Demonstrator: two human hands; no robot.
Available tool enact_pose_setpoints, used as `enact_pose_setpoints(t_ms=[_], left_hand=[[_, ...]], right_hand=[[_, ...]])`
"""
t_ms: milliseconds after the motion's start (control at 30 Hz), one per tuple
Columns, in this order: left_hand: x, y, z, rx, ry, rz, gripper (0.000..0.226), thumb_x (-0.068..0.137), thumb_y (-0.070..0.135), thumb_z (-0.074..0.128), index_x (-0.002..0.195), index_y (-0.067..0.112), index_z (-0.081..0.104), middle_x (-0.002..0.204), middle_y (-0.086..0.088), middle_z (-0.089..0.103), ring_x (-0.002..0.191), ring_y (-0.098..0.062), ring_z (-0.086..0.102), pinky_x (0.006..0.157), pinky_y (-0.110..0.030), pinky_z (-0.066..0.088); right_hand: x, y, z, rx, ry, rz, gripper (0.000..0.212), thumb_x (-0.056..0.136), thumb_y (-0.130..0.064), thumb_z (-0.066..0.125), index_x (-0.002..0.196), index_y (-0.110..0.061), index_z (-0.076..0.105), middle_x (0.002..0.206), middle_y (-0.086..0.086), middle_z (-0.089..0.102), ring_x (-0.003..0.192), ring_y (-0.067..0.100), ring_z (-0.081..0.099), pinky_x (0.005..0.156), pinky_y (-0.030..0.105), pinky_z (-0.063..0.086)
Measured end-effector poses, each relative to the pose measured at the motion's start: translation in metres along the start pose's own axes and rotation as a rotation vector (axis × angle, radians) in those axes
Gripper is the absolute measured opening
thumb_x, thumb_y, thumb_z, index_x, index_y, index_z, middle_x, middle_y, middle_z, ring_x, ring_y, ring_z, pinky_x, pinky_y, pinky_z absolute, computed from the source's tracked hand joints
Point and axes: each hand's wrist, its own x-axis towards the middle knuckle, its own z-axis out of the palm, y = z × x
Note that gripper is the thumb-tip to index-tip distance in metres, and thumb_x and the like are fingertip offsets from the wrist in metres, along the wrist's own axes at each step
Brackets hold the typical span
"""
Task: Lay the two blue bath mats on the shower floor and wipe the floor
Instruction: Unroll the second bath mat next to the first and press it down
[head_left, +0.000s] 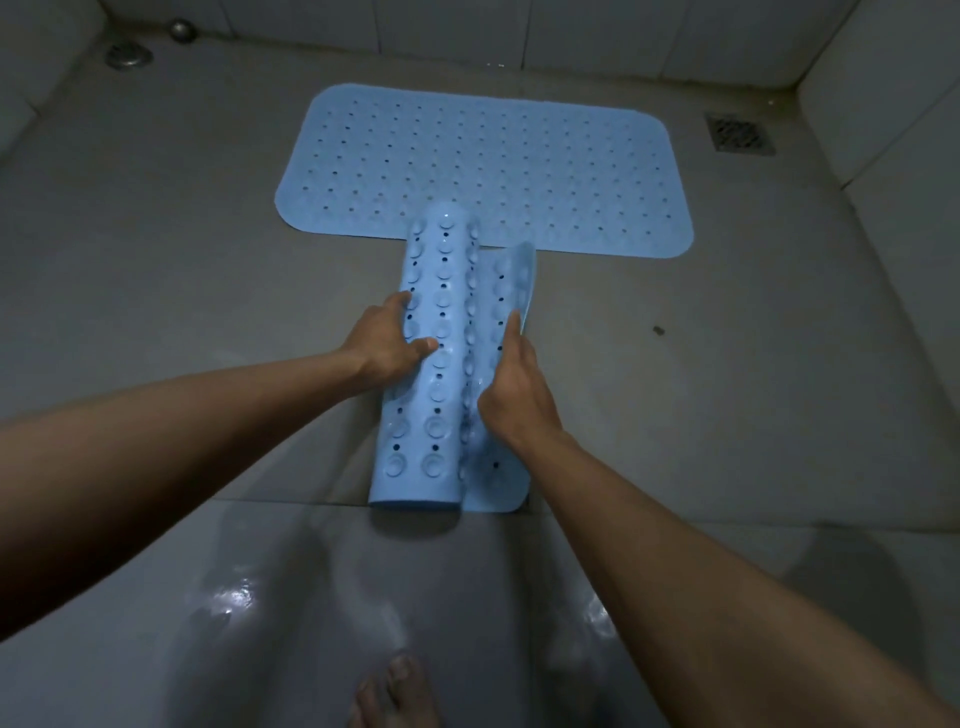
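Down on the grey shower floor (156, 270), one blue mat (483, 161) lies flat near the back wall. Just in front, its far end over that mat's near edge, sits the second blue mat (436, 364), mostly rolled up (bumpy sucker side out). The left hand (384, 343) curls round the roll's left side, and the right hand (514, 384) pinches the loose flap on its right.

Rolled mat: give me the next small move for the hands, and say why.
Probably roll it open to the left. The left hand grips the rolled mat, the right hand holds its loose flap, already freed on the right, and bare shower floor lies to the left. The flat mat is already laid; the roll's far end overlaps its near edge.
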Motion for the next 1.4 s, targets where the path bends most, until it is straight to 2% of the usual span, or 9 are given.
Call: enact_pose_setpoints(t_ms=[133, 300, 400, 567, 800, 900, 1000, 1233, 1400], left_hand=[[0.002, 0.002, -0.013, 0.08, -0.016, 0.072, 0.083, 0.088, 0.009, 0.064, 0.157, 0.028, 0.021, 0.155, -0.017, 0.035, 0.137, -0.035, 0.042, 0.106, -0.035, 0.038], [0.001, -0.003, -0.008, 0.086, -0.043, 0.026, 0.064, 0.095, 0.033, 0.045, 0.156, 0.034, 0.024, 0.158, -0.013, 0.029, 0.138, -0.035, 0.039, 0.114, -0.042, 0.034], [-0.004, -0.008, -0.002, 0.086, -0.019, 0.023, 0.086, 0.086, 0.058, 0.062, 0.157, 0.035, 0.018, 0.155, -0.012, 0.031, 0.136, -0.033, 0.042, 0.114, -0.042, 0.036], [-0.005, -0.01, -0.008, 0.117, 0.029, 0.002, 0.092, 0.082, 0.037, 0.065, 0.158, 0.032, 0.012, 0.155, -0.015, 0.029, 0.134, -0.035, 0.044, 0.108, -0.038, 0.039], [-0.003, -0.031, -0.031, 0.324, 0.028, 0.032, 0.066, 0.091, 0.008, 0.044, 0.153, 0.028, 0.034, 0.16, -0.018, 0.018, 0.143, -0.038, 0.03, 0.116, -0.039, 0.027], [-0.013, -0.041, -0.029, 0.348, 0.019, 0.071, 0.057, 0.102, 0.028, 0.042, 0.156, 0.021, 0.024, 0.163, -0.015, 0.013, 0.148, -0.037, 0.02, 0.119, -0.041, 0.023], [-0.018, -0.049, -0.028, 0.392, -0.005, 0.04, 0.087, 0.092, 0.062, 0.05, 0.158, 0.026, 0.007, 0.164, -0.016, 0.002, 0.146, -0.04, 0.023, 0.118, -0.046, 0.026], [-0.011, -0.066, -0.036, 0.44, 0.015, 0.05, 0.065, 0.094, 0.041, 0.042, 0.154, 0.042, 0.019, 0.163, -0.018, -0.005, 0.142, -0.05, 0.024, 0.117, -0.051, 0.028], [-0.013, -0.051, -0.03, 0.421, 0.028, 0.013, 0.082, 0.082, 0.068, 0.059, 0.151, 0.043, 0.021, 0.164, -0.012, -0.002, 0.144, -0.046, 0.022, 0.115, -0.055, 0.03]], right_hand=[[0.0, 0.006, -0.002, -0.335, -0.084, 0.033, 0.097, 0.088, -0.006, 0.062, 0.158, -0.019, -0.004, 0.161, 0.015, -0.024, 0.139, 0.042, 0.033, 0.102, 0.043, 0.042], [0.001, 0.008, 0.005, -0.873, -0.075, -0.018, 0.083, 0.09, -0.034, 0.06, 0.156, -0.018, 0.013, 0.158, 0.018, -0.03, 0.145, 0.044, -0.025, 0.107, 0.074, -0.01], [0.011, 0.005, 0.011, -0.761, -0.217, -0.022, 0.078, 0.095, -0.037, 0.051, 0.158, -0.02, 0.008, 0.162, 0.015, -0.021, 0.148, 0.039, -0.021, 0.113, 0.069, -0.007], [0.019, 0.002, 0.026, -0.522, -0.332, 0.073, 0.065, 0.103, -0.044, 0.031, 0.157, -0.032, -0.002, 0.163, 0.008, -0.022, 0.15, 0.035, -0.017, 0.117, 0.064, -0.002], [0.017, 0.002, 0.031, -0.542, -0.31, 0.089, 0.081, 0.096, -0.027, 0.047, 0.157, -0.031, -0.007, 0.162, 0.008, -0.024, 0.149, 0.034, -0.02, 0.117, 0.063, -0.006], [0.014, 0.004, 0.042, -0.578, -0.244, 0.033, 0.072, 0.101, -0.034, 0.038, 0.158, -0.025, -0.006, 0.163, 0.009, -0.023, 0.149, 0.033, -0.021, 0.116, 0.063, -0.009], [0.012, 0.006, 0.051, -0.554, -0.247, 0.013, 0.073, 0.099, -0.06, 0.025, 0.157, -0.029, -0.008, 0.162, 0.008, -0.023, 0.148, 0.034, -0.023, 0.115, 0.063, -0.013], [0.01, 0.018, 0.054, -0.624, -0.243, -0.023, 0.097, 0.085, -0.083, 0.027, 0.155, -0.032, -0.017, 0.16, 0.007, -0.03, 0.146, 0.033, -0.028, 0.115, 0.061, -0.015], [0.011, 0.026, 0.045, -0.632, -0.234, -0.01, 0.096, 0.086, -0.082, 0.027, 0.155, -0.032, -0.017, 0.16, 0.007, -0.03, 0.146, 0.033, -0.028, 0.115, 0.062, -0.014]])
